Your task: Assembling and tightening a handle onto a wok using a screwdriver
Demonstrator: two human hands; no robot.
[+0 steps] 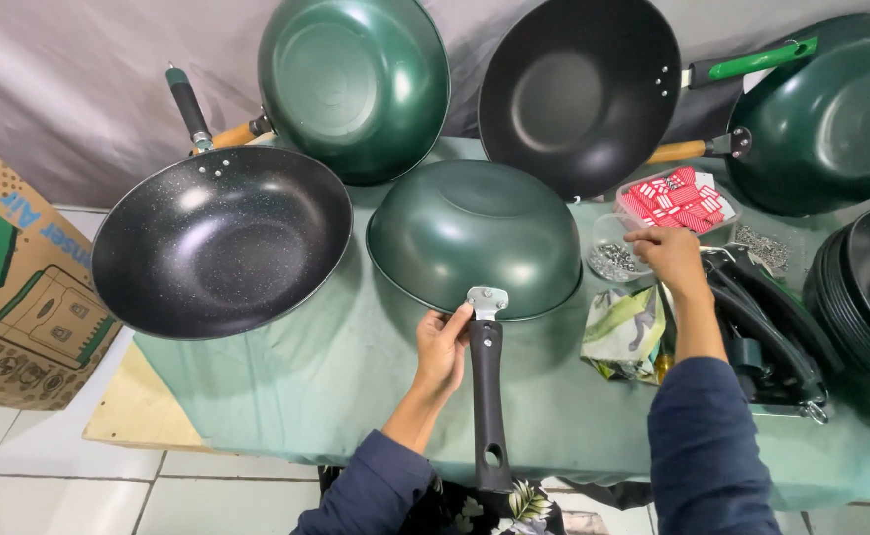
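Observation:
A dark green wok (475, 238) lies upside down on the green cloth in the middle of the table. Against its near rim rests a black handle (488, 396) with a metal bracket at its top. My left hand (442, 349) grips that handle near the bracket. My right hand (668, 256) reaches over a small clear tub of metal screws (610, 260) to the wok's right, fingers pinched together at the tub; whether they hold a screw is too small to tell.
A black speckled wok (222, 243) sits at left. Three more woks (356, 84) lean against the back drape. A tub of red packets (678, 198), a patterned rag (625, 332), black handles (767, 337), stacked black pans (866, 297) and a cardboard box (19, 287) surround the work.

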